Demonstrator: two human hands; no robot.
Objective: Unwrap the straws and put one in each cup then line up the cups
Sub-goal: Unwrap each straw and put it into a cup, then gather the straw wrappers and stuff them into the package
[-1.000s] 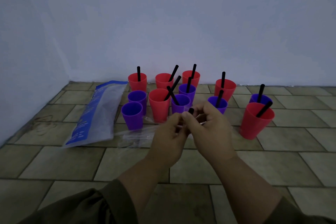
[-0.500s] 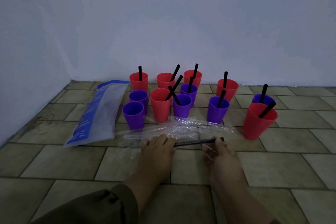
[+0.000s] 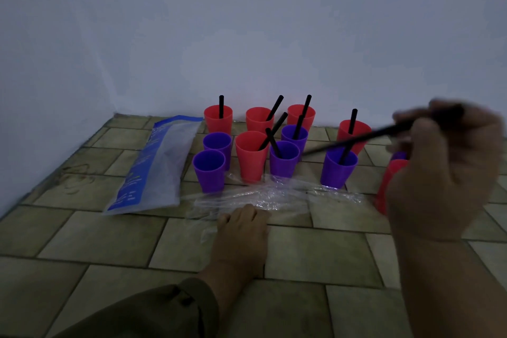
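Red and purple cups stand in a cluster on the tiled floor near the wall. Most hold a black straw. Two purple cups on the left, one (image 3: 210, 171) in front and one (image 3: 218, 144) behind it, hold none. My right hand (image 3: 444, 173) is raised at the right and grips a bare black straw (image 3: 356, 140) that points left over the cups. It hides most of a red cup (image 3: 386, 186) at the right. My left hand (image 3: 241, 228) rests palm down on the clear plastic wrappers (image 3: 274, 195) in front of the cups.
A blue and clear plastic bag (image 3: 156, 164) lies flat on the floor left of the cups. The wall runs close behind the back row and along the left side.
My right hand has pulled the straw free of its wrapper and lifted it up and to the right. The left hand has stayed low on the wrappers.
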